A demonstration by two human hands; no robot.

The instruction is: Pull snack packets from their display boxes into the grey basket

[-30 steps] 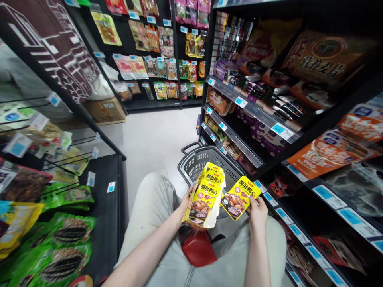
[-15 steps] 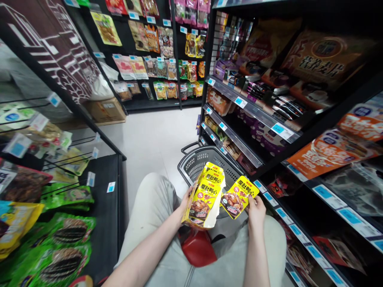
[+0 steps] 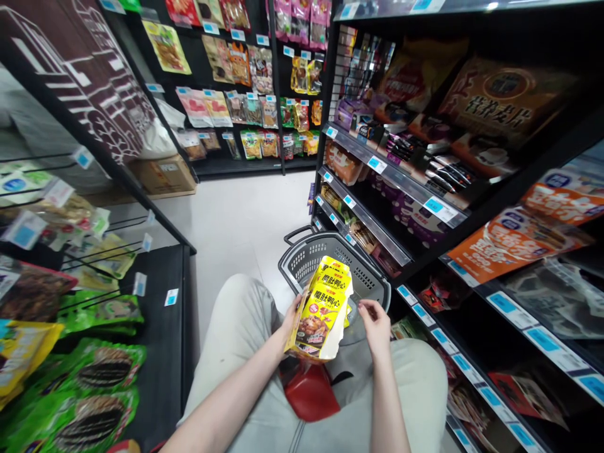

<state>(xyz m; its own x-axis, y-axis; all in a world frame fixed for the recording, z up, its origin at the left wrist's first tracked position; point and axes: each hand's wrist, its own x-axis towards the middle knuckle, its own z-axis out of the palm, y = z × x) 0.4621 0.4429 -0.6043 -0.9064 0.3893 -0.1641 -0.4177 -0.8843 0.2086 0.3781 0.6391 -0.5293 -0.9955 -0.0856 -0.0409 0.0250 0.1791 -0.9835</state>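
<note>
My left hand [image 3: 290,321] is closed around the side of a yellow cardboard display box [image 3: 318,318] with a torn, ragged white edge. Yellow snack packets [image 3: 336,272] with the same print stand in its top. To the right of the box, my right hand [image 3: 375,321] is over the near part of a grey shopping basket [image 3: 302,251], fingers loosely curled and slightly apart. Nothing shows in them. A sliver of yellow packet [image 3: 348,314] peeks out between the box and that hand; the box hides most of it.
Shelves with orange bags [image 3: 514,242] and price tags rise close on my right. Green snack bags [image 3: 101,371] lie on a black shelf at left. Packets hang on a back rack [image 3: 250,154]. A cardboard carton [image 3: 163,175] sits on the floor. Something red [image 3: 311,393] lies between my legs.
My right hand has moved left and let go of the yellow packet, which is now lower and mostly behind the box. My left hand still holds the box in nearly the same place.
</note>
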